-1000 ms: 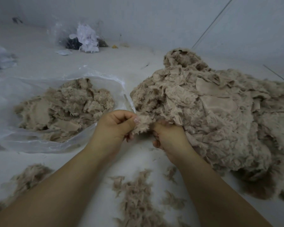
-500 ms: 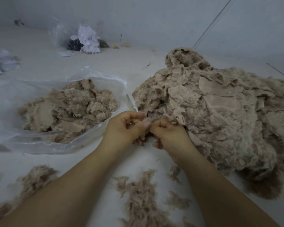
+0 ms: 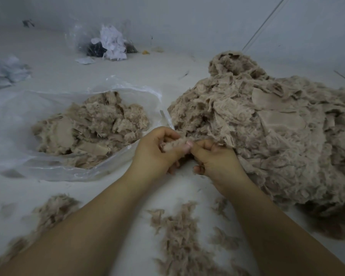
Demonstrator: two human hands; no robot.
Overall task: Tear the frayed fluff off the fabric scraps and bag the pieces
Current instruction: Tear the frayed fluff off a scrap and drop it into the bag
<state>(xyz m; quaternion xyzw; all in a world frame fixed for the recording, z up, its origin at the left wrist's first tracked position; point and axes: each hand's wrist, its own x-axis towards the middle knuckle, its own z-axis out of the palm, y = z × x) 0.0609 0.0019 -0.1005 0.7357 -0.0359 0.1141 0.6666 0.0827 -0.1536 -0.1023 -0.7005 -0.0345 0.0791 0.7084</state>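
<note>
**Pulling fluff off one scrap**

Torn fluff lies nearest, dropped out of the way. Just past it, the left hand and right hand both pinch one scrap. The open bag waits close on the left. The big pile blocks the right.

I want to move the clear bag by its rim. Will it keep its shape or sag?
Probably it sags: the bag is thin film, crumpled and lying flat-mouthed on the floor. The scraps inside look fluffy, so likely light for their bulk. They may spill, since the mouth gapes wide toward the hands.
</note>
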